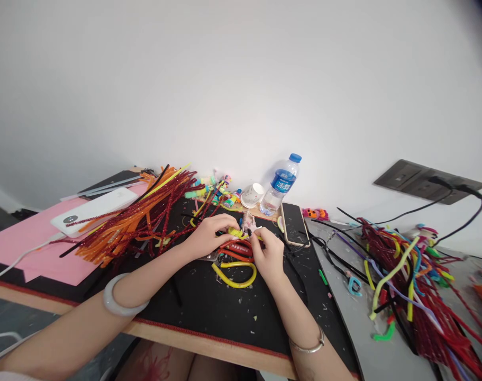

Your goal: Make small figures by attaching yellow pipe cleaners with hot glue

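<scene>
Nearest, on the black mat (212, 312) in front of the bottle (283, 182), lay a curved yellow length (236, 284). A little farther in, but short of the bottle, the left hand (209, 237) pinched a fuzzy yellow piece (235, 232); the right hand (269, 253) had its thumb and finger together at that piece's other side, what they gripped being too small to tell. A tangled heap of stems (423, 312) spread right of the bottle, a red-and-orange bundle (145, 217) left. A phone (295, 223) lay just right of the bottle, a paper cup (252, 196) just left.
</scene>
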Action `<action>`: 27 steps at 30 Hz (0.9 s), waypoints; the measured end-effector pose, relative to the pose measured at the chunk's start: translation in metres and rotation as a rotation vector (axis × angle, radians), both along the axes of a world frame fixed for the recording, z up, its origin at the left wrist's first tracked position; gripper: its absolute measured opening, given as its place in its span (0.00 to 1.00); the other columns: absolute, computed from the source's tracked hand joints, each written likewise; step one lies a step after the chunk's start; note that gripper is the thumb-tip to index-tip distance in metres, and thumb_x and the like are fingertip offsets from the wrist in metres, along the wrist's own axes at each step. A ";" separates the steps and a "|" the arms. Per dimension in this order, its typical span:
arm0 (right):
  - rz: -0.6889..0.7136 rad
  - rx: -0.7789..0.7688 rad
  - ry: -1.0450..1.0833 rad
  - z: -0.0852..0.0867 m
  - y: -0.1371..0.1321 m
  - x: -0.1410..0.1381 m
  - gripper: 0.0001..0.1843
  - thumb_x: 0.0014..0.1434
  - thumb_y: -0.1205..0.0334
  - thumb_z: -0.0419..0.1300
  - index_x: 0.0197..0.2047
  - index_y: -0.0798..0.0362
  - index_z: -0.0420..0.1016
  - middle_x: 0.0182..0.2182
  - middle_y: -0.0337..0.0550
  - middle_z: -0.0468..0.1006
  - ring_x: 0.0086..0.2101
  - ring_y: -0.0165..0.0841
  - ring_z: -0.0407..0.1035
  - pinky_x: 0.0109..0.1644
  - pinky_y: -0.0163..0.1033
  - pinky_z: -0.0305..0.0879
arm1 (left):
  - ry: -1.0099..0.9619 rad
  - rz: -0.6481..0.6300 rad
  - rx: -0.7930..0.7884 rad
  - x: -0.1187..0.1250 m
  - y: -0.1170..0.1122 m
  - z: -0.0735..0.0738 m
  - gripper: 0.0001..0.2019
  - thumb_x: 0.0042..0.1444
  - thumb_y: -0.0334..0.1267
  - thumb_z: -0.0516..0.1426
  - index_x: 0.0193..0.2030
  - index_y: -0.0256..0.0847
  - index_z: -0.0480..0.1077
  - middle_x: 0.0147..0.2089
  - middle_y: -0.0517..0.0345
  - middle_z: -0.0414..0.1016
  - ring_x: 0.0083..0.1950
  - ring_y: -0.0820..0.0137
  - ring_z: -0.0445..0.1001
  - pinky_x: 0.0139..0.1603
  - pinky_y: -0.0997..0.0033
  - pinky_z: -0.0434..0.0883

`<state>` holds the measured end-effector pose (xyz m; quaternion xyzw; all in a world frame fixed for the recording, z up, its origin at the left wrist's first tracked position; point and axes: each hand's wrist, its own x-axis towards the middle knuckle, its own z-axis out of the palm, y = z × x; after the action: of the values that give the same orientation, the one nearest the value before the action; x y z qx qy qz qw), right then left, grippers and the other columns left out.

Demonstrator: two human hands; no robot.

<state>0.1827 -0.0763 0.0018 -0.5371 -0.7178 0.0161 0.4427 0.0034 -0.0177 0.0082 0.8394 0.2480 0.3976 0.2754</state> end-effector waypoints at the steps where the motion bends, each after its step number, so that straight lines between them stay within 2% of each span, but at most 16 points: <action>1: -0.019 -0.006 0.023 0.000 0.000 0.001 0.11 0.58 0.63 0.50 0.25 0.52 0.64 0.21 0.39 0.67 0.23 0.30 0.62 0.29 0.34 0.56 | 0.000 -0.015 -0.002 0.000 -0.001 0.000 0.06 0.52 0.33 0.55 0.37 0.40 0.70 0.41 0.53 0.72 0.43 0.69 0.70 0.47 0.69 0.67; 6: -0.064 -0.045 0.092 -0.001 0.001 0.002 0.12 0.58 0.61 0.51 0.23 0.53 0.64 0.18 0.37 0.67 0.20 0.28 0.60 0.26 0.33 0.55 | 0.000 -0.072 -0.033 0.001 -0.002 0.001 0.07 0.53 0.33 0.54 0.37 0.40 0.71 0.41 0.53 0.73 0.44 0.69 0.71 0.47 0.68 0.67; 15: -0.058 -0.128 0.133 -0.006 0.005 0.005 0.13 0.58 0.59 0.52 0.24 0.54 0.64 0.18 0.35 0.67 0.20 0.26 0.58 0.25 0.32 0.54 | -0.014 -0.138 -0.024 0.002 -0.005 0.003 0.07 0.53 0.31 0.53 0.37 0.40 0.71 0.40 0.52 0.73 0.44 0.69 0.71 0.48 0.67 0.67; 21: -0.048 -0.176 0.163 -0.009 0.007 0.007 0.14 0.58 0.57 0.52 0.23 0.54 0.64 0.18 0.34 0.66 0.19 0.25 0.57 0.24 0.31 0.52 | -0.009 -0.133 -0.040 0.002 -0.006 0.004 0.07 0.53 0.32 0.54 0.36 0.40 0.72 0.41 0.51 0.72 0.44 0.68 0.70 0.48 0.66 0.67; 27: -0.041 -0.189 0.182 -0.010 0.008 0.006 0.13 0.57 0.57 0.53 0.24 0.54 0.64 0.18 0.33 0.65 0.19 0.25 0.56 0.25 0.31 0.52 | -0.034 -0.129 -0.065 0.003 -0.006 0.003 0.06 0.49 0.37 0.58 0.35 0.39 0.72 0.40 0.52 0.71 0.41 0.69 0.71 0.43 0.68 0.69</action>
<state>0.1892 -0.0682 -0.0078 -0.5874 -0.6589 0.1232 0.4535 0.0061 -0.0237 0.0110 0.8372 0.2013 0.3851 0.3320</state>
